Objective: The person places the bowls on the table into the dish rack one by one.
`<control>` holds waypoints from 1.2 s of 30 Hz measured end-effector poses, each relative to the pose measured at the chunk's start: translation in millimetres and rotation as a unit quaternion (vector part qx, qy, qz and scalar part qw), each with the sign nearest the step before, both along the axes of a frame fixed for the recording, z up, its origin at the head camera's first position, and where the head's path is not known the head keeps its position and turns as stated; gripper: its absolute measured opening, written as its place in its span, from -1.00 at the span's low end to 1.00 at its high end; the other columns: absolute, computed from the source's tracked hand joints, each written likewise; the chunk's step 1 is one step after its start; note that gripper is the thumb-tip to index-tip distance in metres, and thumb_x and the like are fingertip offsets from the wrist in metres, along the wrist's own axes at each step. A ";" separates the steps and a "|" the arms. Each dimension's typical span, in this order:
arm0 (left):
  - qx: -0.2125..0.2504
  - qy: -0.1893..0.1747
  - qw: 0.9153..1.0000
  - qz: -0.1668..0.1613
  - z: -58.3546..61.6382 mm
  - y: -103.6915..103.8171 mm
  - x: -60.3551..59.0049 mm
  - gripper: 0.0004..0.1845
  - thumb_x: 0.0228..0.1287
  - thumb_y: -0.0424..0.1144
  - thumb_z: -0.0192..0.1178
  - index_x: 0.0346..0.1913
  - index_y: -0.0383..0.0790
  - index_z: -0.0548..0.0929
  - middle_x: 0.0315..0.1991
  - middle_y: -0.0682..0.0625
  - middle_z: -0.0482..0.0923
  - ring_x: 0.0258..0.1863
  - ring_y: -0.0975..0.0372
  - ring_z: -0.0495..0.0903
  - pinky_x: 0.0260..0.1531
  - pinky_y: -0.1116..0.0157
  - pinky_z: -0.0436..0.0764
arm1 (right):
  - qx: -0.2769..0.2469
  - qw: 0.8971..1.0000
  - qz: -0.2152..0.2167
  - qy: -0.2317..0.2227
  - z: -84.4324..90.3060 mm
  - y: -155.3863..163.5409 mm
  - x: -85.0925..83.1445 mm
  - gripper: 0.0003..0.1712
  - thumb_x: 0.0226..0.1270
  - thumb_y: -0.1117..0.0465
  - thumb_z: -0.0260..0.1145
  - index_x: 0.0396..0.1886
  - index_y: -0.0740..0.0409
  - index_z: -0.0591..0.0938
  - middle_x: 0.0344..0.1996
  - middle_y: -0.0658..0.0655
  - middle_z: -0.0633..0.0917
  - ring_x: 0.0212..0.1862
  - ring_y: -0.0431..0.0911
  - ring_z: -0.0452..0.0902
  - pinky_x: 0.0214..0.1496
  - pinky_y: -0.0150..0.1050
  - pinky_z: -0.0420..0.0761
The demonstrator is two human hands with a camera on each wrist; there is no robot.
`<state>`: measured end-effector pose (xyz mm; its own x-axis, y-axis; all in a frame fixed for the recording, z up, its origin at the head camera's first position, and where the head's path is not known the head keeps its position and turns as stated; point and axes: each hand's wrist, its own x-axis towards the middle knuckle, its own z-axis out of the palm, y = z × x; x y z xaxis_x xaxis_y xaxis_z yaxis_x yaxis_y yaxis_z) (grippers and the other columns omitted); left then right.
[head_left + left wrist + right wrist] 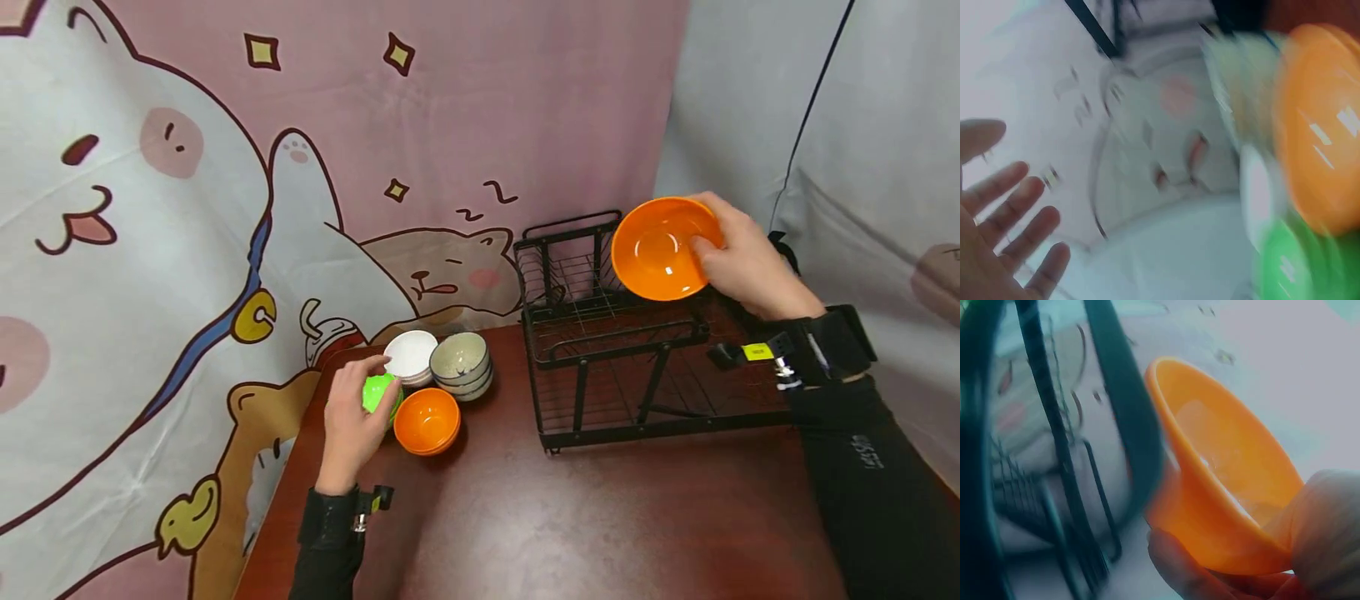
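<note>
Even indoor light, sharp head view, both wrist views motion-blurred.

bowls [435, 379] left on table [600, 517] | rack [622, 367] right

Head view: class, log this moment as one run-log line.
right hand: holds orange bowl above rack | left hand: on green bowl

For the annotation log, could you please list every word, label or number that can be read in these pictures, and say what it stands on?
"Z Z": two drawn letters on the pink cartoon backdrop, above the sleeping animal.
White print on the black right sleeve: too small to read.
Yellow tag on the right wrist mount: no readable text.
Both wrist views: blurred, with no text visible.
</note>
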<state>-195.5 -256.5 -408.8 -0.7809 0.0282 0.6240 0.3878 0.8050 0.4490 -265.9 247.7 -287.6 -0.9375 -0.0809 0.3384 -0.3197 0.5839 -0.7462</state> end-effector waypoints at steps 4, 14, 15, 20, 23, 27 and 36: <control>0.012 -0.029 0.998 0.055 -32.4 -48.7 19.3 -0.43 0.30 -0.24 0.44 0.35 -0.21 0.55 0.22 -0.22 0.52 0.18 -0.09 0.40 0.13 -0.06 0.35 | -0.018 0.999 -0.035 0.005 -5.9 34.0 -1.0 -0.47 0.63 0.29 -0.04 0.52 0.11 0.34 0.28 0.34 0.45 -0.07 -0.19 0.45 -0.30 -0.54 0.54; 0.034 -0.211 0.970 0.119 -98.4 -114.6 53.7 0.04 0.34 -0.01 0.43 0.69 -0.16 0.02 0.53 -0.36 0.20 0.49 -0.26 0.17 0.34 -0.39 0.21 | -0.012 0.993 -0.112 0.021 -44.2 91.1 -9.5 -0.43 0.61 0.32 -0.09 0.54 0.03 0.39 0.27 0.35 0.45 -0.12 -0.41 0.37 -0.25 -0.67 0.41; 0.028 -0.232 0.965 0.116 -102.9 -116.7 54.5 0.04 0.36 0.01 0.41 0.68 -0.20 0.01 0.52 -0.38 0.19 0.49 -0.28 0.17 0.34 -0.39 0.21 | 0.000 0.993 -0.116 0.026 -51.3 93.3 -10.9 -0.43 0.59 0.33 -0.09 0.53 0.07 0.40 0.28 0.40 0.46 -0.13 -0.44 0.34 -0.22 -0.66 0.37; -0.016 -0.335 0.937 0.094 -126.8 -123.5 53.3 -0.03 0.48 0.14 0.26 0.65 -0.34 0.06 0.55 -0.42 0.16 0.53 -0.29 0.18 0.44 -0.35 0.21 | 0.050 0.991 -0.124 0.027 -92.0 97.7 -17.4 -0.41 0.49 0.43 -0.13 0.45 0.17 0.43 0.23 0.51 0.55 -0.05 -0.11 0.49 -0.05 -0.37 0.37; -0.045 -0.374 0.923 0.078 -136.9 -123.7 51.2 -0.08 0.49 0.17 0.23 0.62 -0.35 0.15 0.58 -0.41 0.16 0.55 -0.30 0.16 0.48 -0.34 0.17 | 0.073 0.991 -0.110 0.008 -118.0 99.5 -20.4 -0.36 0.43 0.49 -0.17 0.46 0.19 0.41 0.24 0.55 0.51 0.09 0.35 0.46 0.10 0.10 0.43; -0.075 -0.382 0.919 0.062 -142.2 -122.2 51.2 -0.08 0.37 0.19 0.33 0.58 -0.30 0.29 0.58 -0.40 0.19 0.55 -0.33 0.15 0.44 -0.40 0.16 | 0.109 0.991 -0.081 0.004 -147.8 101.6 -24.8 -0.31 0.31 0.60 -0.15 0.43 0.26 0.42 0.21 0.60 0.49 0.13 0.49 0.40 0.13 0.45 0.33; -0.012 -0.386 0.922 0.037 -151.7 -129.4 55.7 0.02 0.17 0.11 0.52 0.60 -0.23 0.29 0.64 -0.35 0.05 0.61 -0.32 -0.09 0.39 -0.48 -0.07 | 0.169 0.983 -0.058 -0.034 -180.0 91.4 -32.8 -0.18 0.11 0.68 0.05 0.43 0.22 0.40 0.08 0.59 0.40 0.08 0.47 0.33 0.06 0.51 0.38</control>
